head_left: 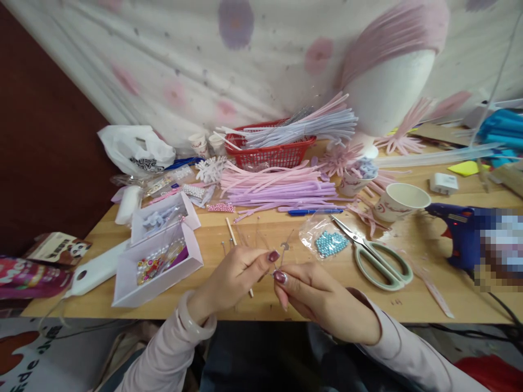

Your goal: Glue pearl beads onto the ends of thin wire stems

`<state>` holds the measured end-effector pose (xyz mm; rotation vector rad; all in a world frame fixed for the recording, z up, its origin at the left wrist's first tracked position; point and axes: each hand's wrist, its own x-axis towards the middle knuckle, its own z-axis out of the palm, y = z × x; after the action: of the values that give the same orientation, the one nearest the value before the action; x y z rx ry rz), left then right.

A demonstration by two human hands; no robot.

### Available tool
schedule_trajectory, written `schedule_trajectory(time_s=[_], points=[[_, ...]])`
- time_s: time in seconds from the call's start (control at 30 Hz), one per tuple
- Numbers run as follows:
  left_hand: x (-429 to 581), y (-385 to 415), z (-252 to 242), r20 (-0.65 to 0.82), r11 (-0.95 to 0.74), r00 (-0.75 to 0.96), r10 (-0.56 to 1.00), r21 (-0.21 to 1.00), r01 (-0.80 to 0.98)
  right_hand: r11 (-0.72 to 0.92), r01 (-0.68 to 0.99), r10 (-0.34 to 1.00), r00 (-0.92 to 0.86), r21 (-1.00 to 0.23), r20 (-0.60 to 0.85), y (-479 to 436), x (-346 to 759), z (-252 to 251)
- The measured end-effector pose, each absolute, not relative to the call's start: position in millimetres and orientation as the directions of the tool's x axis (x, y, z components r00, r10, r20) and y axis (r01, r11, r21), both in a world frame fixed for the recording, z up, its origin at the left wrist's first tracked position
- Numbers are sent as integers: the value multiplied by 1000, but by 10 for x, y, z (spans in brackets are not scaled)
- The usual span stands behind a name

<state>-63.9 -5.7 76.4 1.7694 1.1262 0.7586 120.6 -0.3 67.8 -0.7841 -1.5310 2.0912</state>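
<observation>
My left hand [241, 272] and my right hand [318, 299] meet over the front edge of the wooden table [163, 294]. The thumb and fingers of each are pressed together at a thin wire [281, 257], too fine to make out fully. Behind them, a few thin pins and a pale stick [231, 231] lie on the wood. A clear bag of blue beads [330, 244] is just beyond my right hand, with green-handled scissors [382, 262] to its right. White boxes [159, 277] holding beads and trinkets stand left of my left hand.
Pink and purple stems [281, 193] lie before a red basket [272, 157]. Paper cups [402, 202], a blue glue gun [457, 228] and a mannequin head [388, 87] are to the right. A white power strip [98, 269] lies left.
</observation>
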Motion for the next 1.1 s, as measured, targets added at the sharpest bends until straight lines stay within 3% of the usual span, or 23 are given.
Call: schedule_trajectory(time_s=[0.33, 0.4, 0.5, 0.57, 0.63, 0.9, 1.1], points=[[-811, 3, 786, -52, -161, 477, 877, 904, 395, -348, 43, 589, -767, -937, -254, -10, 1234, 704], [-850, 3, 781, -77, -68, 407, 910, 942, 330, -361, 46, 594, -759, -931, -268, -8, 1256, 687], [-822, -30, 774, -226, 218, 353, 908, 974, 62, -372, 46, 588, -761, -927, -273, -6, 1283, 664], [-751, -65, 761, -340, 413, 388, 857, 903, -121, -375, 36, 582, -768, -926, -266, -4, 1287, 655], [-670, -98, 739, -394, 498, 399, 828, 844, -199, -373, 30, 582, -771, -927, -259, -1, 1283, 651], [-612, -122, 690, -290, 280, 10, 957, 914, -294, -343, 70, 577, -771, -937, -269, -11, 1281, 654], [-708, -153, 646, -338, 276, -92, 937, 874, -401, -338, 85, 568, -776, -937, -275, -11, 1266, 655]])
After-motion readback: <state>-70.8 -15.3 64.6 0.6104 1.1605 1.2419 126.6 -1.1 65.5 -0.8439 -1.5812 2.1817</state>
